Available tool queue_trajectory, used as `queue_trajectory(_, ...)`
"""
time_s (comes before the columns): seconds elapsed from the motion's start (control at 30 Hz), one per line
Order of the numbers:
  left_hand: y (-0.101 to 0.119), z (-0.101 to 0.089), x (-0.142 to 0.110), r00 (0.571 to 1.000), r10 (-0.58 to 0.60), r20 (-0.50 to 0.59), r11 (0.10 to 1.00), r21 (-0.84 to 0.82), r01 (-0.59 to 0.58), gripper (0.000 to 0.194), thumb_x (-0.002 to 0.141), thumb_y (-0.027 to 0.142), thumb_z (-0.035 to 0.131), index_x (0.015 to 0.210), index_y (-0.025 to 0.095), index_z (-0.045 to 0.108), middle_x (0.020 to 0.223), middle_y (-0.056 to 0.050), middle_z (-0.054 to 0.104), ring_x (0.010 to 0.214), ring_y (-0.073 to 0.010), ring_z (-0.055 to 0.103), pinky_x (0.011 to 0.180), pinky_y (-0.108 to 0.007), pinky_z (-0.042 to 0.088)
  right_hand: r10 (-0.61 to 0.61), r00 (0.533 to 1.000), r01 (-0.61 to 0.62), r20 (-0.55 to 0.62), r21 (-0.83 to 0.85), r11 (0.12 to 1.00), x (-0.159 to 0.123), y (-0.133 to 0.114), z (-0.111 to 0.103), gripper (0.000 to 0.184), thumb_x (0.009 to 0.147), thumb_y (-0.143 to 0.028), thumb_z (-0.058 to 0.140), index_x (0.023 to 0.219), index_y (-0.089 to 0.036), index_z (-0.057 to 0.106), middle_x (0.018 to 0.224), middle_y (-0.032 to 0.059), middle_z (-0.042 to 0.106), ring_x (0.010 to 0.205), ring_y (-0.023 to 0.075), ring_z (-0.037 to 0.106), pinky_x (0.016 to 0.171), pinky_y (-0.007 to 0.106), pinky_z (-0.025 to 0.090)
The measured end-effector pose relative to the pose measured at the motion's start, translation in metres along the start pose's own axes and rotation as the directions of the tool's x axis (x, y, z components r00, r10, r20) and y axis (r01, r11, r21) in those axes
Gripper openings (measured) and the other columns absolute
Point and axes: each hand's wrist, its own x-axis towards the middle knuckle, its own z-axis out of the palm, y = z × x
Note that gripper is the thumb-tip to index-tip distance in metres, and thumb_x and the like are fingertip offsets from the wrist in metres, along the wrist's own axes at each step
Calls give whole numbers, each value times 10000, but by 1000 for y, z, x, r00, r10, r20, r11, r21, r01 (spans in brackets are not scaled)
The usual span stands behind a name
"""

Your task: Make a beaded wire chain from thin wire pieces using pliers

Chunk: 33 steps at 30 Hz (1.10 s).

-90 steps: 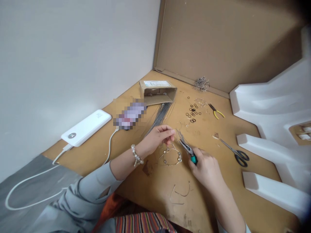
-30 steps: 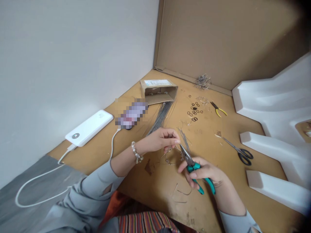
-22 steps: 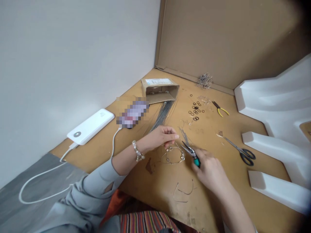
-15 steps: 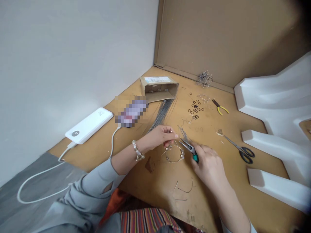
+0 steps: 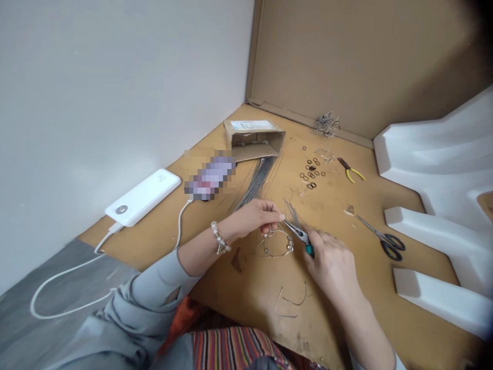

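Between finger and thumb, my left hand [image 5: 262, 215] pinches a wire ring strung with clear beads [image 5: 289, 246], which hangs below the fingers over the table. My right hand [image 5: 330, 259] is wrapped round long-nose pliers [image 5: 300, 234] with green handles. Their tips meet the ring's upper end at my left fingertips; whether the jaws grip the wire I cannot tell. Just behind the pliers lie some short loose wires [image 5: 294, 211]. A bundle of straight grey wires [image 5: 256, 180] runs from near my left hand toward the cardboard box [image 5: 254, 153].
Black rings [image 5: 311, 174] lie scattered beyond my hands, with yellow-handled pliers [image 5: 349, 169] nearby. Scissors [image 5: 389, 244] rest at the right, beside a white moulded foam piece [image 5: 408, 221]. At the left are a white power bank [image 5: 144, 198] and a blurred phone [image 5: 211, 177]. Bent wire bits [image 5: 295, 300] lie in front.
The pliers' tips have moved slightly up and left, closer to my left fingertips. My left hand still pinches the beaded ring, and the view has shifted a little.
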Motion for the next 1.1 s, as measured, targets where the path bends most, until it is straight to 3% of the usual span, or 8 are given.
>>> queue_trajectory(0.27, 0, 0, -1, 999, 39, -5, 997, 68, -39, 207, 743, 307, 614, 692, 124, 533, 548, 39, 544, 360, -21, 408, 382, -167, 309, 41, 997, -45, 68, 58, 997, -1, -1, 1, 393, 758, -148, 469, 1135, -194, 570, 847, 60, 689, 708, 195, 625, 577, 260, 369)
queue_trajectory(0.43, 2, 2, -3, 995, 95, 26, 972, 213, -98, 195, 774, 304, 578, 709, 129, 524, 556, 45, 529, 372, -23, 410, 397, -170, 324, 47, 967, -100, 251, 205, 974, -2, -4, -4, 193, 743, -182, 482, 883, -230, 607, 661, -8, 631, 562, 149, 566, 501, 233, 303)
queue_trajectory(0.53, 0, 1, -2, 994, 109, 32, 962, 247, -114, 175, 779, 294, 570, 730, 130, 533, 558, 41, 532, 382, -30, 425, 400, -169, 334, 44, 947, -138, 319, 279, 950, -2, -5, -9, 112, 754, -193, 469, 760, -228, 575, 651, -16, 624, 541, 132, 546, 497, 225, 296)
queue_trajectory(0.63, -4, 0, 3, 995, 93, 32, 973, 208, -98, 173, 771, 295, 577, 741, 128, 541, 565, 35, 537, 405, -42, 454, 413, -174, 365, 43, 933, -157, 357, 298, 941, -1, 2, -10, 134, 772, -250, 481, 854, -241, 587, 759, 4, 659, 625, 151, 587, 544, 231, 329)
queue_trajectory(0.73, -7, -1, 5, 997, 75, 33, 980, 181, -80, 174, 771, 297, 575, 736, 130, 540, 568, 37, 535, 422, -47, 467, 426, -178, 381, 152, 907, -233, 394, 167, 958, 2, 21, -5, 249, 772, -306, 496, 997, -237, 577, 861, 49, 673, 725, 200, 621, 588, 258, 349)
queue_trajectory(0.83, -6, 0, 4, 994, 68, 86, 977, 195, -84, 184, 785, 306, 565, 742, 128, 558, 529, 51, 506, 411, -34, 427, 438, -171, 355, 332, 864, -350, 378, -22, 936, 3, 44, 5, 294, 770, -309, 485, 1026, -187, 565, 862, 105, 661, 756, 247, 619, 598, 289, 356)
queue_trajectory(0.9, -5, 0, 2, 991, 53, 121, 976, 205, -77, 195, 779, 318, 579, 750, 125, 578, 491, 64, 471, 401, -27, 385, 436, -168, 322, 383, 859, -389, 339, -51, 920, 3, 57, 13, 323, 768, -309, 487, 1042, -153, 555, 880, 130, 644, 794, 262, 609, 624, 305, 380)
queue_trajectory(1.1, -1, 2, -1, 986, -7, 168, 978, 205, -28, 256, 726, 378, 633, 762, 125, 608, 511, 63, 455, 399, -31, 343, 404, -179, 267, 341, 922, -350, 184, 21, 937, 2, 68, 22, 363, 767, -271, 502, 1096, -135, 574, 988, 160, 610, 959, 304, 547, 768, 386, 421)
